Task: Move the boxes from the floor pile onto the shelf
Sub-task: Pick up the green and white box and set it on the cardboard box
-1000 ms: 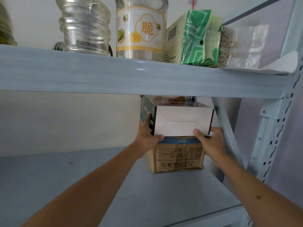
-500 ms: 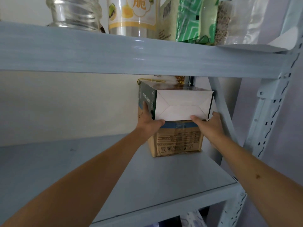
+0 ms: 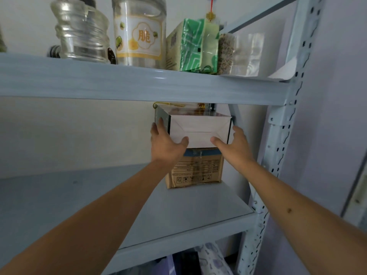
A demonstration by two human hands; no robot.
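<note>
— What carries everything here?

— A grey metal shelf (image 3: 178,213), its middle board holding two boxes stacked at the back right corner: one brown carton (image 3: 195,169) below, one white-faced box (image 3: 198,132) on top of it. The board above bears two clear jars (image 3: 81,34), one green packet (image 3: 193,45) and one clear bag (image 3: 238,54).

— And the hands?

— Both are spread wide around the white-faced box. The left hand (image 3: 165,144) lies flat on its dark left side with the thumb hooked across the lower front edge; the right hand (image 3: 233,143) presses the right side, thumb likewise on the front. Neither is curled closed; each is open against the box, bracing it.

— Anything different from half a second ago?

— The box sits on the carton as before, and both grips are unchanged. The view has tipped upward, so more of the upper board's goods show.
</note>
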